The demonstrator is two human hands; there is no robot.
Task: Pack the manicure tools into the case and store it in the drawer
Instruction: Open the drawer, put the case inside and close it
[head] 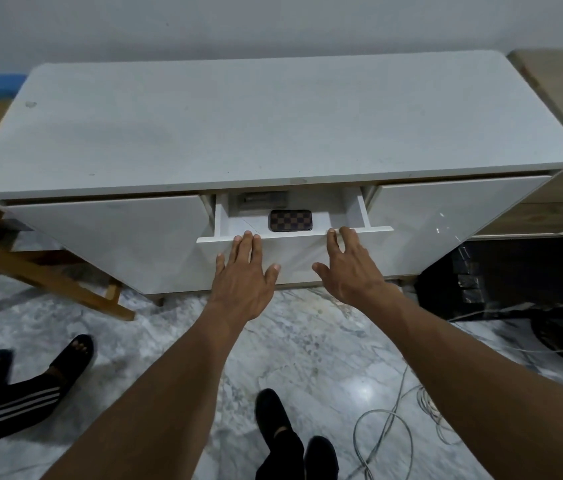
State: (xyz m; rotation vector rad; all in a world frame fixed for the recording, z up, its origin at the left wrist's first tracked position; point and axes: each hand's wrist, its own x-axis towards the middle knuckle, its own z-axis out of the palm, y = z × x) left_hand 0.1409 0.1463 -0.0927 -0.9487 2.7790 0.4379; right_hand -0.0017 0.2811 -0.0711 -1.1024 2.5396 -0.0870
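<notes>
A brown checkered case [290, 220] lies closed inside the partly open middle drawer [359, 216] of a white cabinet [273, 126]. My left hand [245, 275] rests flat against the drawer front, fingers spread, fingertips at its top edge. Farther right on the same front panel lies my right hand [349, 265], fingers apart, tips touching the top edge. Neither hand holds anything. A grey boxy item [262, 201] sits at the back of the drawer, partly hidden under the cabinet top.
A wooden frame [48, 275] leans at the cabinet's left. Black boxes [467, 275] and loose cables [394, 427] lie on the marble floor at right. Another person's legs in black sandals [65, 355] are at lower left; my feet [294, 441] are below.
</notes>
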